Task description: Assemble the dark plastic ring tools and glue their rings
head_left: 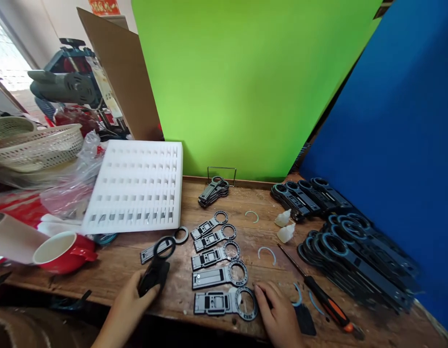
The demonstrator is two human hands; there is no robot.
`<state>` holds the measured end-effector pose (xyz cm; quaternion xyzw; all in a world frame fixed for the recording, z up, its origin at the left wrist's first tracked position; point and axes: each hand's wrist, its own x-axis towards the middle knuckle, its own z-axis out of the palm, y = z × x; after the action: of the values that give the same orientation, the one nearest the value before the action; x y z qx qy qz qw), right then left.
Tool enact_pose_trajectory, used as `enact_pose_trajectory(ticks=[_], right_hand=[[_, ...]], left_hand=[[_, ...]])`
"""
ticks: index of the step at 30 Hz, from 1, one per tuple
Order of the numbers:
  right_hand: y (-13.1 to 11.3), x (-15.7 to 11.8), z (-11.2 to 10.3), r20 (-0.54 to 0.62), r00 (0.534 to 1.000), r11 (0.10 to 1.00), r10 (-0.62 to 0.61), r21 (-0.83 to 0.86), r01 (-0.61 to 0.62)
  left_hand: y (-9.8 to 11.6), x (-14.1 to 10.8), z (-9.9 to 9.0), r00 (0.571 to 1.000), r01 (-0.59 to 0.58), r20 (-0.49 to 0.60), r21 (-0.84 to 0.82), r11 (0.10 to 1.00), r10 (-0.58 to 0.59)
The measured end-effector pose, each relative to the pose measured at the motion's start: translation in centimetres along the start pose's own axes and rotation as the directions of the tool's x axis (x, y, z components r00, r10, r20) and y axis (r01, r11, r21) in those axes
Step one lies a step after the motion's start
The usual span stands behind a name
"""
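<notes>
My left hand (139, 295) is closed around a dark ringed part (156, 270) at the lower left of the bench, its ring pointing up. Beneath that ring lies another grey ringed part (181, 235). My right hand (276, 309) rests on the wood at the lower middle, fingertips by the ring of the nearest flat part (215, 303); whether its curled fingers hold anything is hidden. Several grey ringed parts (209, 257) lie in a column between my hands. Right of my right hand are a dark flat piece (305, 320) and a thin blue arc (298, 294).
A white foam tray (137, 186) and a red cup (66, 251) stand left. Stacks of ringed parts (354, 256) fill the right, beside an orange-black screwdriver (327, 300). A small pile (214, 192) sits at the back, before a green board (238, 87).
</notes>
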<state>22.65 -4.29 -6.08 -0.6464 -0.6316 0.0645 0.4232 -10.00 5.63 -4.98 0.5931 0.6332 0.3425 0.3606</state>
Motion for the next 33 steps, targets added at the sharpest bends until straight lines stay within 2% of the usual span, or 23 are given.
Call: enact_pose_trajectory(ticks=[2, 4, 5, 8, 10, 11, 14, 18, 20, 23, 24, 25, 26, 29, 31, 33], right_hand=[[-1.7, -0.2, 0.1, 0.013, 0.999, 0.999, -0.045, 0.027, 0.045], [-4.2, -0.2, 0.6, 0.05, 0.989, 0.988, -0.142, 0.067, 0.139], [-5.5, -0.1, 0.9, 0.065, 0.976, 0.976, -0.208, 0.085, 0.202], [-8.9, 0.8, 2.0, 0.066, 0.941, 0.942, -0.331, 0.082, 0.326], [-10.3, 1.5, 2.5, 0.064, 0.945, 0.947, -0.32, 0.022, 0.32], [-10.7, 1.8, 2.7, 0.069, 0.951, 0.953, -0.3, -0.014, 0.301], [-11.2, 2.2, 2.5, 0.069, 0.968, 0.966, -0.241, -0.074, 0.246], [-11.5, 1.6, 1.9, 0.044, 0.984, 0.982, -0.171, 0.089, 0.167], [-11.5, 0.8, 2.1, 0.033, 0.96, 0.944, -0.279, 0.194, 0.268], [-11.4, -0.2, 2.9, -0.051, 0.874, 0.854, -0.484, 0.191, 0.484], [-11.4, -0.4, 3.1, -0.075, 0.869, 0.852, -0.489, 0.171, 0.494], [-11.4, -0.4, 3.2, -0.085, 0.885, 0.871, -0.458, 0.158, 0.466], [-11.5, -0.2, 3.2, -0.079, 0.914, 0.901, -0.398, 0.152, 0.406], [-11.8, 0.9, 2.4, -0.009, 0.98, 0.971, -0.199, 0.137, 0.198], [-11.4, 1.6, 1.2, 0.059, 0.989, 0.984, -0.136, 0.128, 0.127], [-9.7, 1.8, -0.6, 0.107, 0.986, 0.988, -0.128, 0.099, 0.117]], left_hand=[[1.5, -0.8, 0.7, 0.991, 0.135, 0.063, -0.319, 0.938, -0.122], [3.7, -2.1, 2.0, 0.946, 0.321, 0.223, -0.546, 0.774, -0.236], [4.9, -2.8, 2.8, 0.919, 0.391, 0.301, -0.633, 0.668, -0.253], [8.2, -4.8, 5.2, 0.808, 0.588, 0.517, -0.73, 0.347, -0.283], [9.7, -5.7, 6.3, 0.755, 0.652, 0.588, -0.721, 0.234, -0.29], [10.1, -6.0, 6.6, 0.748, 0.659, 0.599, -0.722, 0.211, -0.286], [10.5, -6.4, 7.1, 0.785, 0.617, 0.562, -0.749, 0.241, -0.26], [9.5, -5.5, 6.3, 0.871, 0.492, 0.431, -0.767, 0.412, -0.237], [9.0, -4.3, 5.3, 0.897, 0.438, 0.342, -0.772, 0.462, -0.279], [8.2, -2.9, 3.8, 0.932, 0.337, 0.188, -0.763, 0.552, -0.309], [7.9, -2.8, 3.6, 0.945, 0.31, 0.176, -0.743, 0.593, -0.275], [7.6, -2.9, 3.6, 0.954, 0.299, 0.2, -0.713, 0.634, -0.225], [7.3, -3.2, 3.8, 0.953, 0.299, 0.249, -0.679, 0.67, -0.174], [6.4, -5.0, 5.3, 0.913, 0.324, 0.402, -0.599, 0.732, -0.074], [6.3, -6.1, 6.4, 0.867, 0.372, 0.495, -0.579, 0.726, -0.049], [6.8, -6.6, 6.8, 0.795, 0.483, 0.602, -0.552, 0.68, -0.077]])
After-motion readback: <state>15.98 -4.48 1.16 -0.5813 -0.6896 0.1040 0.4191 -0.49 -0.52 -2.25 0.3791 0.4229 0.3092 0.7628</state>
